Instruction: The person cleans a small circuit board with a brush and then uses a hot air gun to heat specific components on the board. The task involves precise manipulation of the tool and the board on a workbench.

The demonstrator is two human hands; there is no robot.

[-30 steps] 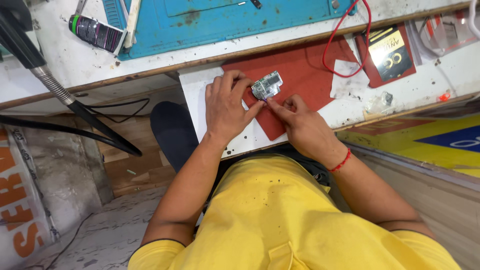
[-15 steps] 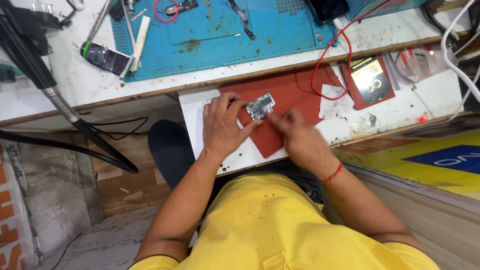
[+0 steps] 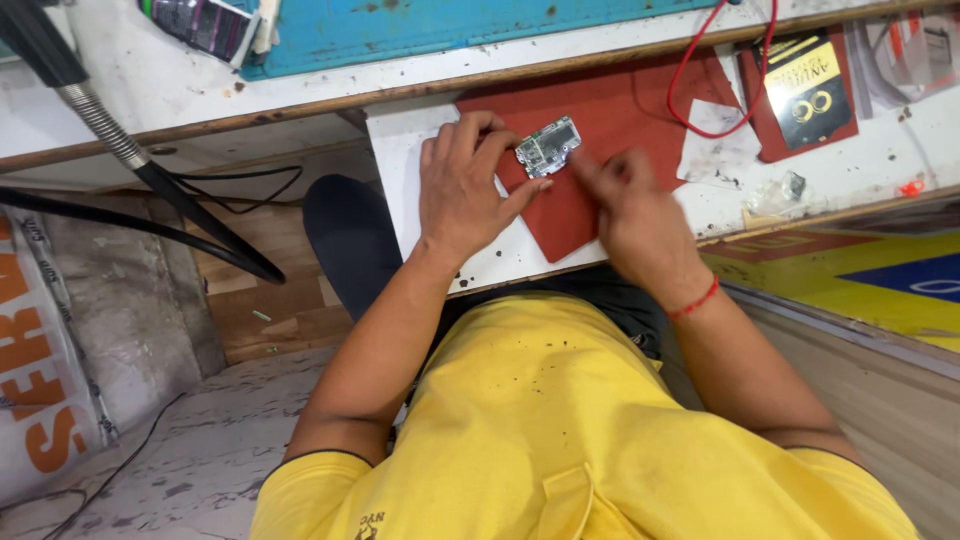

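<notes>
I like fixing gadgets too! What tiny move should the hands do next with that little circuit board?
Probably press the left hand down to steady the circuit board, since it rests on the red mat and the right hand touches its edge.

- Lying across the back of the bench: a blue work mat (image 3: 450,25), pretty scuffed up
- Looping over the red mat (image 3: 620,120): a red wire (image 3: 690,90)
- Sitting at the right: a dark red booklet (image 3: 800,90) with a yellow-and-black cover
- Snaking down the left side: a metal gooseneck hose (image 3: 100,125) plus black cables (image 3: 130,225)
- Resting nearby on the white benchtop (image 3: 850,170): a small crumpled clear bag (image 3: 775,190)
</notes>
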